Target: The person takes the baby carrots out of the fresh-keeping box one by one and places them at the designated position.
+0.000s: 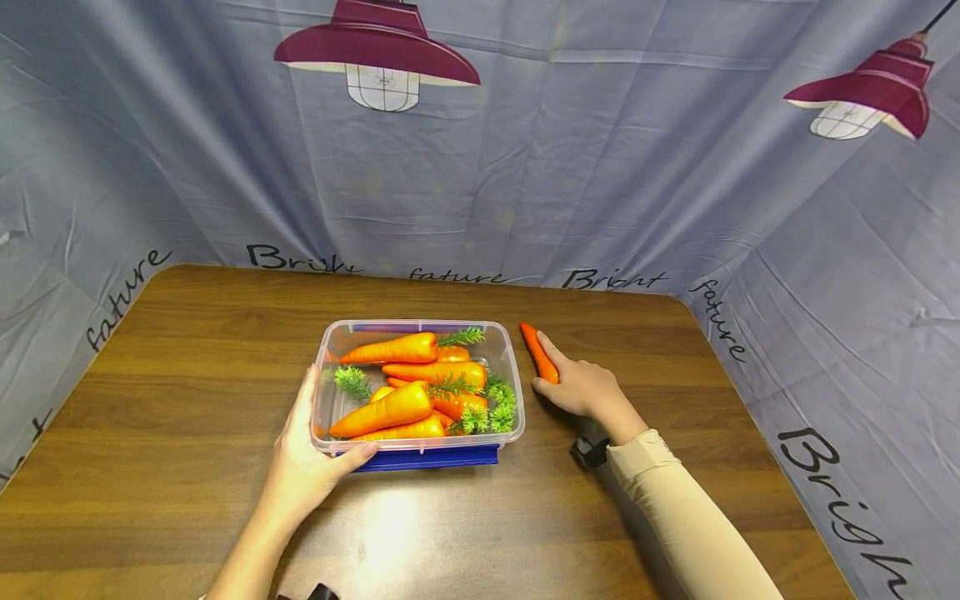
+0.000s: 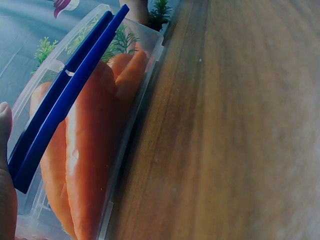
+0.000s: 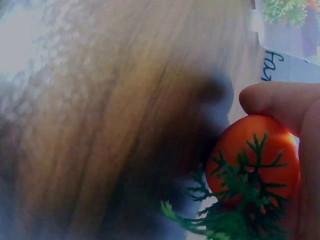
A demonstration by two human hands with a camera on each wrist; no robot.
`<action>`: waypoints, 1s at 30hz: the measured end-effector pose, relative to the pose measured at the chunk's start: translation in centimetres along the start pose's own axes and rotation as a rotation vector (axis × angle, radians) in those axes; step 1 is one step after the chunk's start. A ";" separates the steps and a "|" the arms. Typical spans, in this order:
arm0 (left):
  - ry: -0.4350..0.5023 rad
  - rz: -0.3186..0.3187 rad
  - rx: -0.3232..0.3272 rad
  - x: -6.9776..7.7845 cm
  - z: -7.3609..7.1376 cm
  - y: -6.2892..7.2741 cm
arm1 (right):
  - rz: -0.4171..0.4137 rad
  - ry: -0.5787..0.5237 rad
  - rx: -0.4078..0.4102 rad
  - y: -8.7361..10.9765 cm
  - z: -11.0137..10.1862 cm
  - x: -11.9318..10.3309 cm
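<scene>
A clear plastic container (image 1: 420, 444) with blue clip latches (image 2: 65, 110) stands on the table, holding several orange carrots (image 1: 397, 408) with green feathery tops (image 1: 501, 406). At its left front corner my left hand (image 1: 303, 458) grips it, the thumb over the front rim and the fingers along the left wall, partly hidden. To the right of the container, my right hand (image 1: 581, 385) holds a single carrot (image 1: 542, 358) between thumb and fingers, its tip pointing away from me. That carrot's thick end and green sprigs (image 3: 245, 185) face the right wrist camera.
The wooden table (image 1: 187, 400) extends around the container on all sides. Grey curtains (image 1: 480, 167) printed with lamps and lettering hang along the table's back and sides. A black wrist device (image 1: 590, 452) sits by the right cuff.
</scene>
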State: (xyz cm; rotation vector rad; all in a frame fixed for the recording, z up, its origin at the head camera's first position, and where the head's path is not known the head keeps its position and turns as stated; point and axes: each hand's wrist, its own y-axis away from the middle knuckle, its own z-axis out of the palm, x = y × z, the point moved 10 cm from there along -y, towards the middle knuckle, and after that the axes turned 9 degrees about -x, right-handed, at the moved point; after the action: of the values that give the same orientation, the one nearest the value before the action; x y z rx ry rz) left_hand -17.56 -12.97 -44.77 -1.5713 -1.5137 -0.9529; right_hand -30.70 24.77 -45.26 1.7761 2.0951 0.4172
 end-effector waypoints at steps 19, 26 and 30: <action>0.108 0.016 -0.029 -0.7 0.3 0.0 | 0.042 0.084 0.025 0.2 -0.5 -0.1; 0.215 0.087 -0.035 -0.4 0.7 -0.3 | 0.082 0.114 0.036 0.8 -1.3 0.1; 0.281 0.142 -0.046 -0.2 1.0 -0.4 | 0.078 0.127 0.083 1.3 -2.4 0.1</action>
State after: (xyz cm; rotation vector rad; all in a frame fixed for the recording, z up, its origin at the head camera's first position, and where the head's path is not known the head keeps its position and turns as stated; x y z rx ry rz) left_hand -17.94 -12.20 -45.38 -1.4843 -1.1789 -1.0821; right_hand -30.62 25.15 -42.54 1.9298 2.1626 0.4827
